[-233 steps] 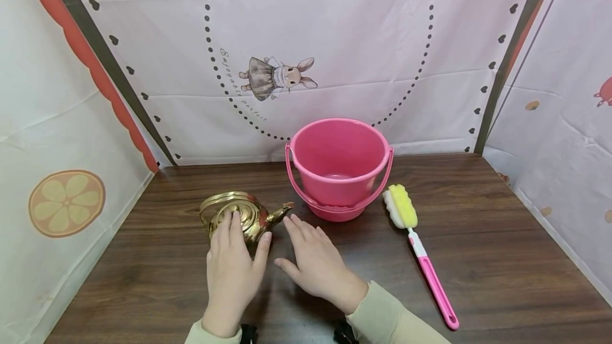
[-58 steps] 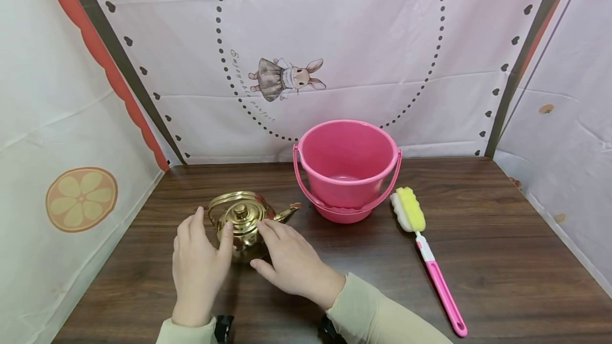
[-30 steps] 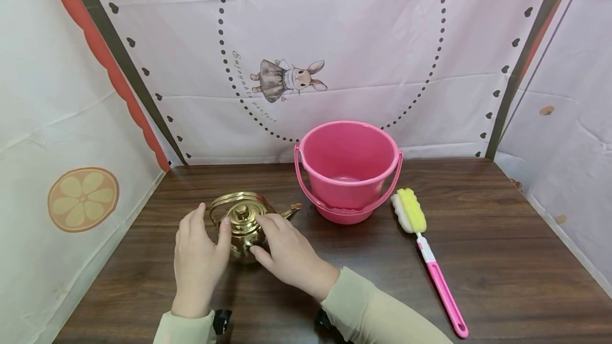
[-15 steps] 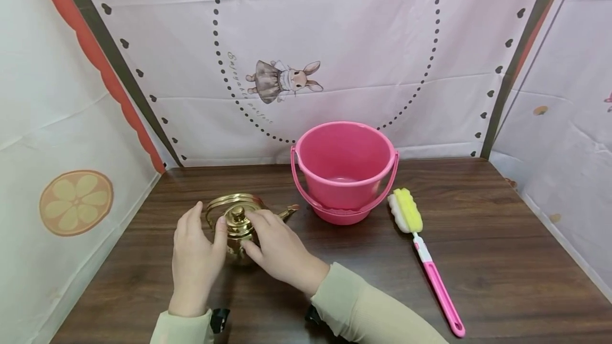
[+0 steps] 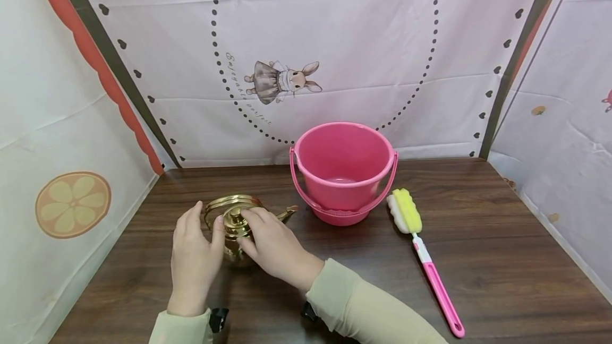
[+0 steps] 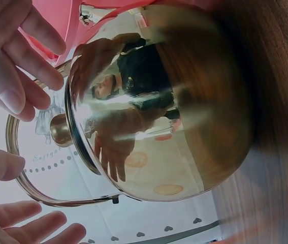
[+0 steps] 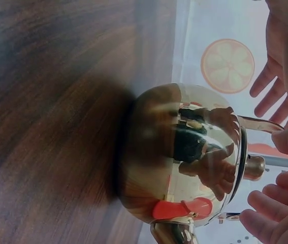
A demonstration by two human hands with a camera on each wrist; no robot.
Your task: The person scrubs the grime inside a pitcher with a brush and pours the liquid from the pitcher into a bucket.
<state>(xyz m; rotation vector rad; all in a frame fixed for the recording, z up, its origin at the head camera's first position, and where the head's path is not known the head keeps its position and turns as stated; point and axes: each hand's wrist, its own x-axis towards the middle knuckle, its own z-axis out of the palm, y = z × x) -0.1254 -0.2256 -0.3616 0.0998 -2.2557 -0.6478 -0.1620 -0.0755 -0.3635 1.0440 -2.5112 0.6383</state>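
A shiny gold teakettle (image 5: 230,249), with an arched handle and a round-knobbed lid, stands upright on the table, spout to the right. My left hand (image 5: 193,259) is raised at its left side, thumb and fingers spread. Over the kettle's right front reaches my right hand (image 5: 274,248), fingers loosely bent near the lid knob (image 6: 60,130). In the left wrist view a gap shows between the right fingers (image 6: 32,56) and the knob. The right wrist view shows the kettle body (image 7: 179,157) with both hands around its top, neither gripping it. Part of the kettle's right side is hidden in the head view.
A pink bucket (image 5: 341,195) with its handle folded down stands behind and right of the kettle. Right of it lies a sponge brush (image 5: 406,211) with a pink handle, on the dark wooden table (image 5: 516,259). Printed cloth (image 5: 358,41) walls enclose the back and sides.
The left hand went from over the kettle to its left side. My right hand has moved left across the kettle, toward the lid knob. Bucket and brush stay in place.
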